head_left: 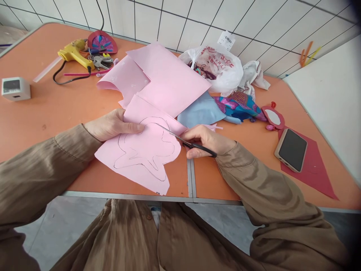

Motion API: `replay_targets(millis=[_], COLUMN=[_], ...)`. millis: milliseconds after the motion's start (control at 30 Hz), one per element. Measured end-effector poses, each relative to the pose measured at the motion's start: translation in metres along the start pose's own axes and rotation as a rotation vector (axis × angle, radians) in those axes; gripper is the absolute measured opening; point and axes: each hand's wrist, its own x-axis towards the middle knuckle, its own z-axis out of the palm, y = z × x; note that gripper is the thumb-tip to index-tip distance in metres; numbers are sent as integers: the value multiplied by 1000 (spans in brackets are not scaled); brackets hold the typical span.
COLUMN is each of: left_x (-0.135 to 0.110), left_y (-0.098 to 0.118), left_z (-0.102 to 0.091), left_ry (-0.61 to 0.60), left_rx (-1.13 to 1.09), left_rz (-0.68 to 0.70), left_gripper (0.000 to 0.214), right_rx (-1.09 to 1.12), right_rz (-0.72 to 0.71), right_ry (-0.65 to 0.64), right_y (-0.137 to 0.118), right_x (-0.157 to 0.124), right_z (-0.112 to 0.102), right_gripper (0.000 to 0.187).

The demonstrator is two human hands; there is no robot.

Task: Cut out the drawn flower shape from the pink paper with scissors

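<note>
Reading clock positions from the marked pink sheet [143, 150], with twelve o'clock toward the tiled wall [158, 22], we locate each item as follows. The marked pink sheet is in our hands, over the near part of the orange table [42, 124]; a dark, curved outline is drawn on its upper face. Our left hand [109, 124] grips the sheet at ten o'clock: the thumb presses flat on top, and the other fingers are mostly hidden by the paper. Our right hand [207, 139], at three o'clock, grasps the black-handled scissors [187, 144], thumb and fingers closed around the handles. The blades point toward ten o'clock and lie at the upper drawn line; we cannot tell how far they are parted.

Surrounding items are placed thus. At eleven o'clock, we have the yellow glue gun [75, 54], with a bunch of keys [100, 61] just beside it. At ten o'clock, well apart, sits a small white cube-shaped device [16, 89]. Toward twelve and one o'clock lie overlapping plain pink sheets [169, 75]. At one o'clock, beyond them, stands a white plastic bag [229, 77]; at two o'clock, a light-blue sheet [200, 111]. At three o'clock, our smartphone [293, 150] rests partly on a red sheet [318, 173].
</note>
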Motion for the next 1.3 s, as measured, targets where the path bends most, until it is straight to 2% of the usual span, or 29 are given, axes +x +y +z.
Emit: replay_targets(millis=[200, 400, 867, 1100, 1300], left_x=[1, 1, 4, 4, 5], left_y=[-2, -4, -5, -6, -10], left_z=[1, 4, 1, 3, 4], left_ry=[18, 98, 99, 104, 140], left_rx=[-3, 23, 24, -13, -50], left_rz=[12, 41, 7, 28, 52], left_gripper=[8, 6, 6, 8, 13], right_rx=[19, 31, 47, 86, 172], right_rz=[-7, 28, -1, 39, 110], right_ry=[0, 10, 36, 67, 74], right_y=[-1, -2, 3, 3, 8], right_x=[1, 1, 1, 1, -2], right_z=[0, 0, 1, 1, 1], right_gripper=[54, 56, 57, 57, 47])
